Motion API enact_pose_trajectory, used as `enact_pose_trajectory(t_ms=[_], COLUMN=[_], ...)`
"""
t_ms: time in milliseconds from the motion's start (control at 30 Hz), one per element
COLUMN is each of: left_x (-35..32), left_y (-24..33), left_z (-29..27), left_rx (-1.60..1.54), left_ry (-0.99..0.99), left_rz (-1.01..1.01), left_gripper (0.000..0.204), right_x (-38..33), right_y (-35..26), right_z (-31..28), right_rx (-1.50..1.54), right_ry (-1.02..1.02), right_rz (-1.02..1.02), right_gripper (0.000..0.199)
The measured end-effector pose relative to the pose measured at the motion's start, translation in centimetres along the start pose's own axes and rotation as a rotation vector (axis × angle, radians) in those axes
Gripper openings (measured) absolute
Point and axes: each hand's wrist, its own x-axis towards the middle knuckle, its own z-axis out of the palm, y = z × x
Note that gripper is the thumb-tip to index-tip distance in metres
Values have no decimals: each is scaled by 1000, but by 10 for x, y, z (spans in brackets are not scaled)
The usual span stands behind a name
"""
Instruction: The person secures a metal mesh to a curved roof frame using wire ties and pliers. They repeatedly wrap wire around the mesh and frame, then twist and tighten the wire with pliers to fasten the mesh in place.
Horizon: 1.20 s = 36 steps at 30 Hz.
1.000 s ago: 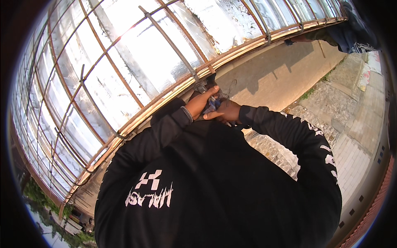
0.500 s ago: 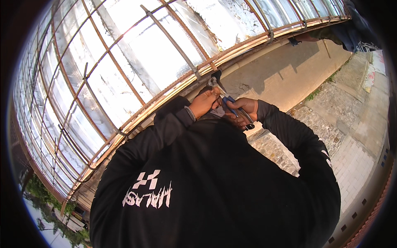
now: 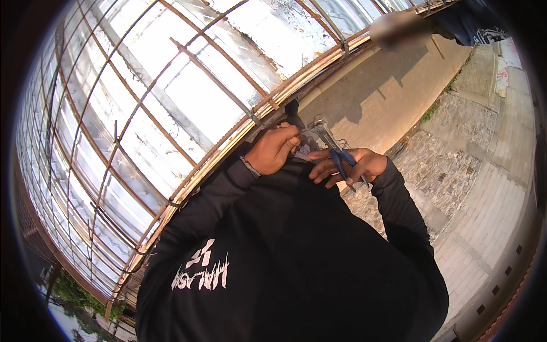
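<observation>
My left hand [image 3: 274, 149] is closed in a pinch at my waist, and whatever its fingertips hold is too small or hidden to make out. To its right, my right hand [image 3: 364, 164] holds a pair of pincers [image 3: 341, 162] with blue handles, the handles lying among its fingers. The grey metal jaws point up and away from me, apart from the left hand. Between the hands is a crumpled greyish bundle [image 3: 306, 143], partly covered by fingers. A dark strap-like piece [image 3: 292, 113] sticks up just beyond the left hand.
A grid of rusty rebar [image 3: 149, 69] over shiny metal sheets [image 3: 211, 91] spans the left and top, its edge close to my left arm. Beyond my hands stands a beige wall [image 3: 370, 94], with rough stone ground [image 3: 439, 165] and paving [image 3: 484, 199]. Another person [image 3: 473, 23] is at upper right.
The pincers have come away from my left hand's fingers, and my right hand has moved right with a looser grip. The view has shifted, and the other person leans further into it.
</observation>
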Motion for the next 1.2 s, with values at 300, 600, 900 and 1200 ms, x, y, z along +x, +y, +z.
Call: enact_pose_trajectory(t_ms=[300, 600, 900, 1200], left_x=[-10, -57, -89, -116], left_y=[64, 121, 149, 135], left_z=[-20, -48, -76, -115], left_rx=[274, 164, 364, 185], left_ry=[-196, 286, 732, 1115], left_rz=[213, 488, 560, 443], left_gripper=[10, 30, 46, 37], right_x=[-76, 78, 89, 56], right_y=[-38, 53, 36, 31], right_z=[31, -65, -78, -67], right_rx=[-552, -1566, -1143, -370], right_ry=[362, 822, 489, 412], right_rz=[-451, -565, -202, 36], right_gripper=[39, 21, 27, 35])
